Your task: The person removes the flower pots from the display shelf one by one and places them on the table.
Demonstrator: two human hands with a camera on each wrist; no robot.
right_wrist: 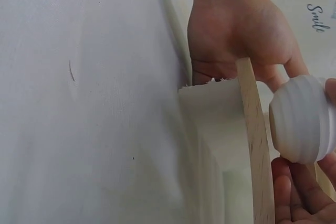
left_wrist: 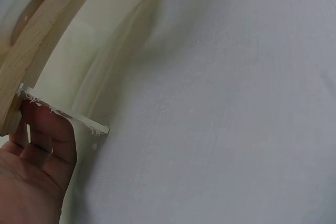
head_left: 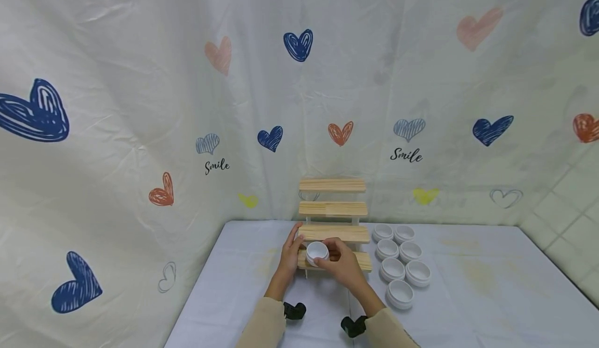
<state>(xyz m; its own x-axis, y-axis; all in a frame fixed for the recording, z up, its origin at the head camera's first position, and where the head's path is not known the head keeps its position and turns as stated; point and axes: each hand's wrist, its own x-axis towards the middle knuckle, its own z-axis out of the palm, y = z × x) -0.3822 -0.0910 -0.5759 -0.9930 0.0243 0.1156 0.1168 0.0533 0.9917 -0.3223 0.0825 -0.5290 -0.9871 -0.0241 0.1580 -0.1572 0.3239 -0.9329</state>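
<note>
A small white cup (head_left: 317,252) with ribbed sides stands upright at the left end of the lowest step of a wooden tiered stand (head_left: 333,233). My right hand (head_left: 345,265) pinches this cup from its right side, thumb in front. Whether its base rests fully on the board cannot be told. My left hand (head_left: 288,256) holds the stand's left end; in the left wrist view its fingers (left_wrist: 50,124) curl beneath the board beside the white leg panel (left_wrist: 68,111). The right wrist view shows the cup (right_wrist: 302,119) close against the board (right_wrist: 254,140).
Several matching white cups (head_left: 392,269) stand in two rows right of the stand on the white-covered table (head_left: 468,306). A white curtain (head_left: 262,93) printed with hearts hangs directly behind the stand. The stand's upper steps (head_left: 333,209) rise toward that curtain.
</note>
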